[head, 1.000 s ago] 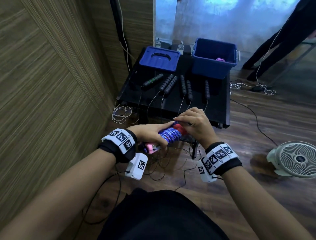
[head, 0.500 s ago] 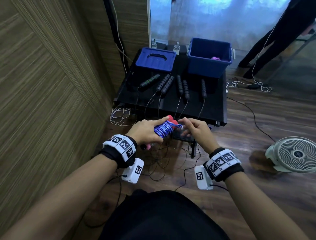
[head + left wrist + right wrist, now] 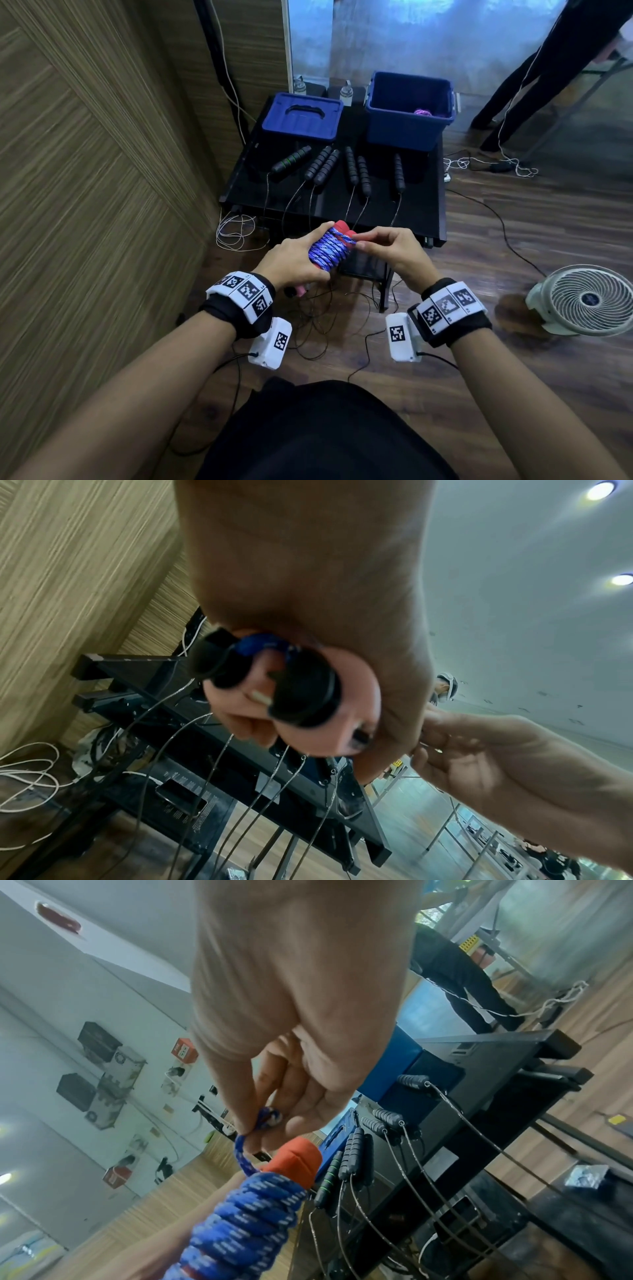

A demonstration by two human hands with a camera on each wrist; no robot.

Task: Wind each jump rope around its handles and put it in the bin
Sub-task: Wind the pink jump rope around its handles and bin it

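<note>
My left hand (image 3: 294, 260) grips a jump rope bundle (image 3: 328, 250): blue-and-white cord wound round two red-and-pink handles (image 3: 342, 226). The black handle ends (image 3: 304, 696) show under that hand in the left wrist view. My right hand (image 3: 383, 245) pinches the cord's free end (image 3: 263, 1119) just past the orange-red handle tip (image 3: 294, 1158), finger and thumb closed on it. The open blue bin (image 3: 409, 113) stands at the back right of the black table (image 3: 424, 219), with a purple rope (image 3: 423, 112) inside. Several black-handled ropes (image 3: 356, 169) lie on the table, their cords hanging over the front edge.
A blue lid (image 3: 301, 116) lies at the table's back left. A wood-panel wall (image 3: 85, 171) runs along the left. Loose cables (image 3: 318, 318) cover the floor below my hands. A white fan (image 3: 585, 301) sits on the floor at right. A person's legs (image 3: 548, 68) stand at the back right.
The bundle rose and tilted up toward the table. My right hand came off the top of the bundle and now pinches the cord end beside the handle tips.
</note>
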